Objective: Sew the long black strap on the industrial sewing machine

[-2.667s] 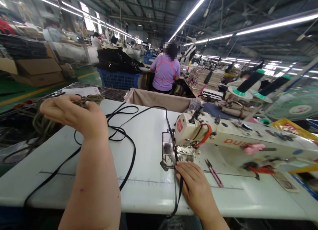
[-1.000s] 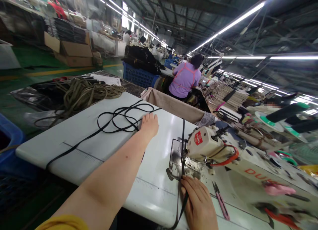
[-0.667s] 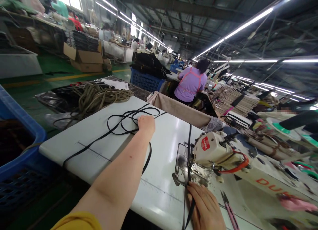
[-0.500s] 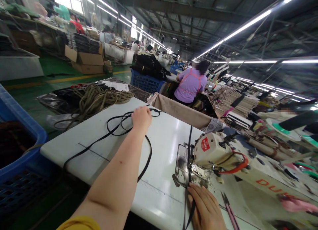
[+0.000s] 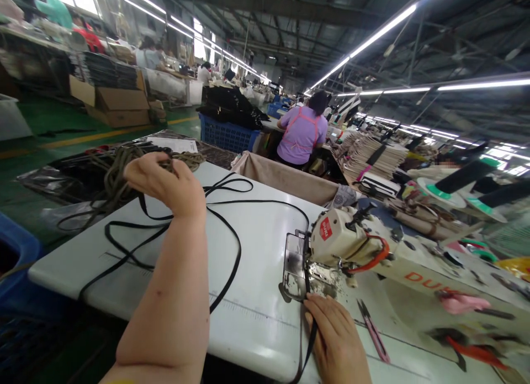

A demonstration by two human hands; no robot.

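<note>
A narrow black strap point(image 5: 237, 257) lies in loose loops over the white sewing table point(image 5: 256, 301) and runs under the needle area of the sewing machine point(image 5: 335, 235). My left hand point(image 5: 165, 179) is raised above the table's far left, fingers curled, with a stretch of the strap rising to it. The grip itself is partly hidden. Low in front of the machine's metal plate point(image 5: 295, 268), my right hand point(image 5: 337, 337) rests with its fingers together, the strap passing between fingers and thumb. Pink-handled thread snips point(image 5: 372, 331) lie just right of that hand.
Olive cords point(image 5: 111, 177) are heaped beyond the table's left edge. A blue crate point(image 5: 19, 246) stands at left, a beige cloth-lined bin point(image 5: 285, 179) behind the table. A co-worker in purple point(image 5: 301, 132) sits beyond. Thread cones point(image 5: 467, 174) stand at right.
My left hand has moved left and up from the table's back edge, drawing the strap into wider loops. My right hand stays by the machine. The view has shifted slightly right.
</note>
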